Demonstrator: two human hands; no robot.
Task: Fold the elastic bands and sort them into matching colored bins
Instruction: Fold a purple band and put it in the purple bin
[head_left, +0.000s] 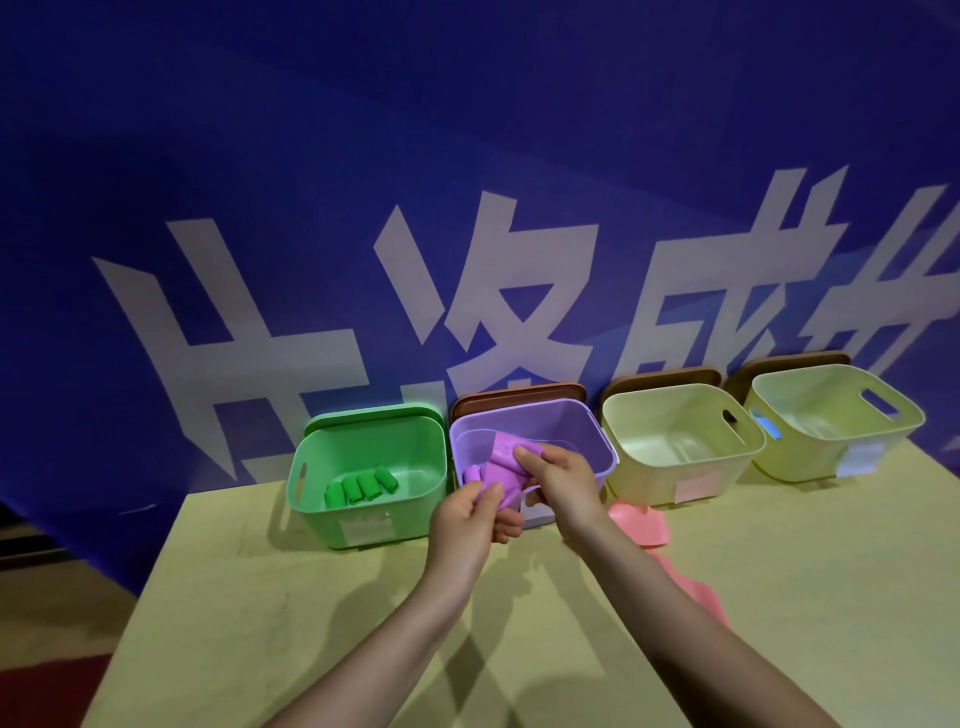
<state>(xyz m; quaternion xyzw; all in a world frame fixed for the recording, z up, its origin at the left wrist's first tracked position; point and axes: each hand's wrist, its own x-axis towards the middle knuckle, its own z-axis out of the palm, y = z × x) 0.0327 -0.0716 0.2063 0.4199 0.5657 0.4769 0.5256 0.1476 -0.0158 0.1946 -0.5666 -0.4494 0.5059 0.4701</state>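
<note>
Head view shows both hands meeting over the front edge of the purple bin (592, 441), working one purple elastic band (501, 462) between them. The left hand (470, 519) has thumb and fingers pinched on the band's near end, low and just in front of the bin's front wall. The right hand (558, 480) grips the band's upper part from the right, fingers curled over it, above the bin's opening. So each grip is clamped on the band; neither is free.

The band is bunched and partly folded, its long axis running from the left hand up and away toward the bin's interior. It hangs above and against the bin's front rim, not yet resting inside. The bin lies directly beyond and below the band, and the right hand is the nearer one to the opening, so I judge a short drop forward would land it in the matching colour.

The green bin (332, 499) to the left holds four rolled green bands (361, 488). Pink bands (641, 525) lie on the bench (260, 597) by the right forearm, in front of a pale yellow bin (685, 478).
</note>
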